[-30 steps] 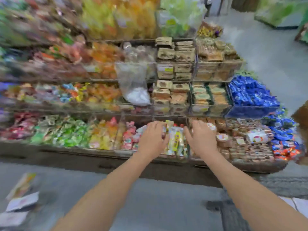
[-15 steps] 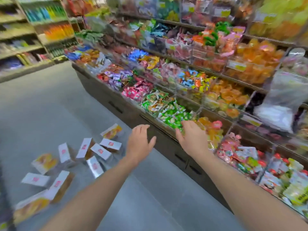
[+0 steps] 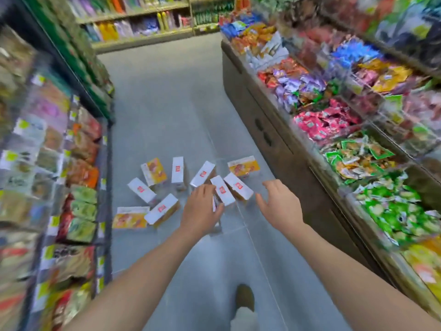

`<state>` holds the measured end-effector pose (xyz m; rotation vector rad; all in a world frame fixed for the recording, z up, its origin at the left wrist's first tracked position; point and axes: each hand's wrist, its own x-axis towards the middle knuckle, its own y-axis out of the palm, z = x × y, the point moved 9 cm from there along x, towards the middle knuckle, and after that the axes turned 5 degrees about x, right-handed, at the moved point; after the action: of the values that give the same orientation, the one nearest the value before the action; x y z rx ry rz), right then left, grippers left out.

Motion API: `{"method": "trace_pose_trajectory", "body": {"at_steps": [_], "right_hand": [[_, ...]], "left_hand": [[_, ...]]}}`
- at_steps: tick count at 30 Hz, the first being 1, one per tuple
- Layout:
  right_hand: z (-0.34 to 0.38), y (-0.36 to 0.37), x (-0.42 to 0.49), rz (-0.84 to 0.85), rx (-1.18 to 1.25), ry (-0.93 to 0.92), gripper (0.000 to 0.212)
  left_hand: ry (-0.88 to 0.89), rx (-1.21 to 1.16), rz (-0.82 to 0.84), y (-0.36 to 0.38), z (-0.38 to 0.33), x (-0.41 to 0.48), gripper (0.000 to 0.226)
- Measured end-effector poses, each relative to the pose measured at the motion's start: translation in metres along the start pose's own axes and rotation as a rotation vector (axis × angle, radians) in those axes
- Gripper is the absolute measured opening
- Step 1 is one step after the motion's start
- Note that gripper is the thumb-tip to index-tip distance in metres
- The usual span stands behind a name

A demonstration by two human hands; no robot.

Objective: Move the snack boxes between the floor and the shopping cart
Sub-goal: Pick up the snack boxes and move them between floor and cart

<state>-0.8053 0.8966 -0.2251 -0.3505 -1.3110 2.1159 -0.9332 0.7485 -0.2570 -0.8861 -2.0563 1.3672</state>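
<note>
Looking down the aisle, we see the grey floor (image 3: 167, 111) stretching away beyond the fingers. A counter (image 3: 262, 130) heaped with wrapped sweets stands off to their right, and a shelf rack (image 3: 78, 163) of packets off to their left. No shopping cart shows anywhere, so we cannot say what it already carries.

We judge the task to be at or near its start in the floor-to-cart direction. The snack boxes (image 3: 177, 172) lie scattered on the floor, and we count 9 in plain sight: 6 on edge with a white side up and 3 with the orange face up. They fan out ahead of and to the left of the fingers. Every one of them remains to be lifted.

Both arms reach forward over the heap. The left hand (image 3: 201, 209) hangs in front of the nearest boxes, its fingers (image 3: 204, 190) extended and close together, gripping nothing. One white box (image 3: 223, 193) sits just past its thumb. We cannot tell whether anything touches, and part of another box may be hidden behind the palm.

The right hand (image 3: 279, 204) is apart from all the boxes, to their right. Its fingers (image 3: 274, 185) are loosely spread and slightly bent, and it is empty too.

A shoe (image 3: 244, 296) shows well behind both hands, so we take the person to be stepping toward the pile.
</note>
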Motion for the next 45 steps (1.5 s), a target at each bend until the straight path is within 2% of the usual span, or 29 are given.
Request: {"method": "trace_pose_trajectory", "body": {"at_steps": [4, 10, 16, 22, 26, 33, 36, 42, 45], "right_hand": [[0.036, 0.073, 0.069, 0.143, 0.026, -0.110, 0.036], [0.103, 0.186, 0.144, 0.338, -0.007, -0.306, 0.036], [0.165, 0.297, 0.196, 0.467, -0.014, -0.424, 0.048], [0.191, 0.408, 0.230, 0.561, -0.052, -0.494, 0.060], [0.184, 0.498, 0.250, 0.626, -0.136, -0.547, 0.072], [0.156, 0.678, 0.269, 0.774, -0.229, -0.598, 0.088], [0.138, 0.754, 0.269, 0.828, -0.270, -0.647, 0.096], [0.095, 0.882, 0.265, 0.906, -0.401, -0.715, 0.112], [0.084, 0.920, 0.264, 0.909, -0.444, -0.765, 0.116]], "left_hand": [[-0.185, 0.057, -0.019, 0.002, 0.087, 0.023, 0.048], [-0.366, 0.079, -0.016, 0.014, 0.195, 0.043, 0.049], [-0.485, 0.048, -0.026, 0.030, 0.304, 0.061, 0.053], [-0.525, 0.035, 0.006, 0.072, 0.405, 0.091, 0.054], [-0.554, 0.076, 0.086, 0.133, 0.471, 0.102, 0.053], [-0.618, 0.096, 0.191, 0.278, 0.576, 0.111, 0.079], [-0.644, 0.121, 0.249, 0.341, 0.611, 0.111, 0.092], [-0.654, 0.211, 0.352, 0.449, 0.670, 0.111, 0.103], [-0.666, 0.250, 0.416, 0.489, 0.692, 0.101, 0.110]]}}
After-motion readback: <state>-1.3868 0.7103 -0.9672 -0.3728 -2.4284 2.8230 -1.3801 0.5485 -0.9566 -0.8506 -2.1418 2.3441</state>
